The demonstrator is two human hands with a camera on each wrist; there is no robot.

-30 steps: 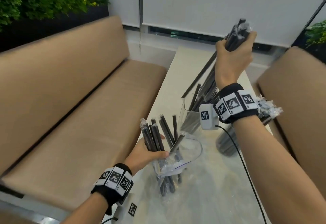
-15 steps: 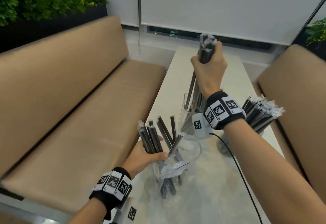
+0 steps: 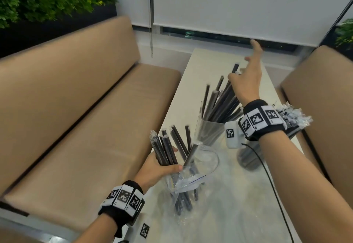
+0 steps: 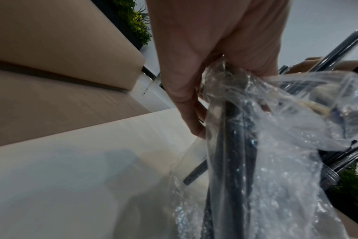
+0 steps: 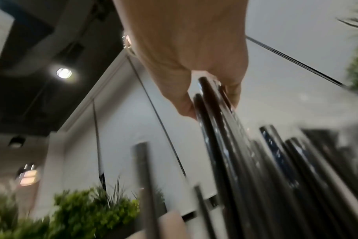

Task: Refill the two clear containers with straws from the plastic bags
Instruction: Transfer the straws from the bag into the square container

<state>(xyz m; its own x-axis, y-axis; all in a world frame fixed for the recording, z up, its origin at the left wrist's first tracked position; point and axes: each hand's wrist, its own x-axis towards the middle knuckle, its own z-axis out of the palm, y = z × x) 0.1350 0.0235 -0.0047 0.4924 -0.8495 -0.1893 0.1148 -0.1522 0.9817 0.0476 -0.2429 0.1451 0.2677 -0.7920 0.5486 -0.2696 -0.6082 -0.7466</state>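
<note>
- Nearest to me, the left hand [image 3: 160, 168] has its fingers and thumb curled round a bundle of black straws [image 3: 165, 151] where they poke out of the mouth of a crumpled plastic bag [image 3: 188, 179]. The bag's lower end rests on the pale table [image 3: 183, 97], and the grip looks just as it did a second ago.
- From the left wrist view the fingers [image 4: 192, 116] pinch bag film and straws together; more straws run down inside the bag [image 4: 276, 161].
- A little further along the table stands a clear container [image 3: 209, 130] with black straws fanned out of its top [image 3: 221, 101], leaning towards the right hand.
- The right hand [image 3: 246, 82] has changed most. A second ago it was clenched round a fistful of straws held high above the container; half a second ago it was lower and upright; now the fingers are spread and pointing away, and the bundle sits in the container.
- In the right wrist view two fingers [image 5: 184, 100] flank the top of the tallest straws [image 5: 215, 113], touching or nearly so; the picture is blurred, so I cannot tell whether it is contact or a light pinch. I read it as letting go.
- Behind that wrist a second container [image 3: 248, 156], dark with straws, shows wrapped tips [image 3: 292, 114] sticking out to the right.
- My guess: one load is delivered, and the bag's straws come next.
</note>
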